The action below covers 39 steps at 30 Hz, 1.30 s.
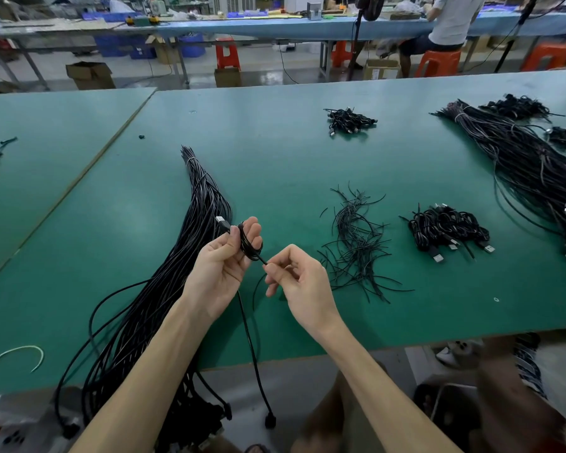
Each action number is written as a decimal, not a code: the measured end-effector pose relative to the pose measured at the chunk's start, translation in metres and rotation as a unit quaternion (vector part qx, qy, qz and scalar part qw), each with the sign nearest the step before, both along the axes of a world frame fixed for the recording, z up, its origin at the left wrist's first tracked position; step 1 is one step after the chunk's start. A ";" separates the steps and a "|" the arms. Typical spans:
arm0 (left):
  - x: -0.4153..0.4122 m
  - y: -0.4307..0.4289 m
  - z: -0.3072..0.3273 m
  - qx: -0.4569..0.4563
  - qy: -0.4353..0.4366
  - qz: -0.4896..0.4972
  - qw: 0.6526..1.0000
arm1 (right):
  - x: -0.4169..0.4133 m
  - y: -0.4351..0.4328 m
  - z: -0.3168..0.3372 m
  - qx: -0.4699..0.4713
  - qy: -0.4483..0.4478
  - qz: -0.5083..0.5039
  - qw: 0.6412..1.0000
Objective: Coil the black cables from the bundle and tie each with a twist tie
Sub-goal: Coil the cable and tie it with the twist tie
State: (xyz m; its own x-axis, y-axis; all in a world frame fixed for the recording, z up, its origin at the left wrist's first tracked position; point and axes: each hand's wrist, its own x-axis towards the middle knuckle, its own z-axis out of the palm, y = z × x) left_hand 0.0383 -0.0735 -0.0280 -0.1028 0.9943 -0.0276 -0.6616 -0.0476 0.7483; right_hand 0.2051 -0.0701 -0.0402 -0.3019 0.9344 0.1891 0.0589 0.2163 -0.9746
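Left hand [224, 259] grips a small cable coil [249, 245] wound round my fingers, plug end up. Right hand [299, 279] pinches a thin black strand [262, 260] right at the coil, hands almost touching. The coil's tail drops over the table [275, 142] near edge. Bundle [203, 223] lies just left, twist ties [356, 250] right, finished coils [445, 230] beyond them.

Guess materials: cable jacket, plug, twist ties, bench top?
cable: black plastic or rubber jacket, slight sheen, bends easily into a coil.
plug: tip looks like bare metal.
ties: thin black strands holding kinks, likely plastic-coated wire.
bench top: green matte mat, probably rubber or vinyl.
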 end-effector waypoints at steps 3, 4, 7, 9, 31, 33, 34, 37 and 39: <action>0.000 0.001 0.000 0.010 0.014 0.009 1.000 | -0.001 -0.001 -0.002 -0.009 -0.010 -0.005 1.000; 0.001 0.001 -0.001 0.012 0.016 0.012 1.000 | -0.002 0.000 -0.003 -0.011 -0.016 -0.006 1.000; 0.001 0.001 -0.002 0.018 0.028 0.014 0.999 | -0.002 0.000 -0.004 -0.006 -0.031 -0.009 0.999; 0.001 0.001 -0.004 0.017 0.035 0.016 0.999 | -0.002 0.000 -0.004 -0.005 -0.038 -0.010 0.999; 0.011 -0.004 -0.008 0.079 0.200 -0.107 0.971 | 0.001 0.004 -0.008 -0.013 0.026 -0.072 0.997; 0.013 -0.005 -0.007 0.080 0.203 -0.100 0.971 | 0.000 0.005 -0.008 -0.012 0.027 -0.073 0.997; 0.014 -0.005 -0.007 0.081 0.200 -0.096 0.972 | 0.000 0.005 -0.009 -0.012 0.028 -0.073 0.997; 0.016 -0.006 -0.007 0.085 0.189 -0.085 0.975 | 0.000 0.007 -0.010 -0.011 0.039 -0.079 0.996; 0.017 -0.006 -0.007 0.092 0.187 -0.084 0.974 | 0.000 0.006 -0.009 -0.012 0.051 -0.080 0.995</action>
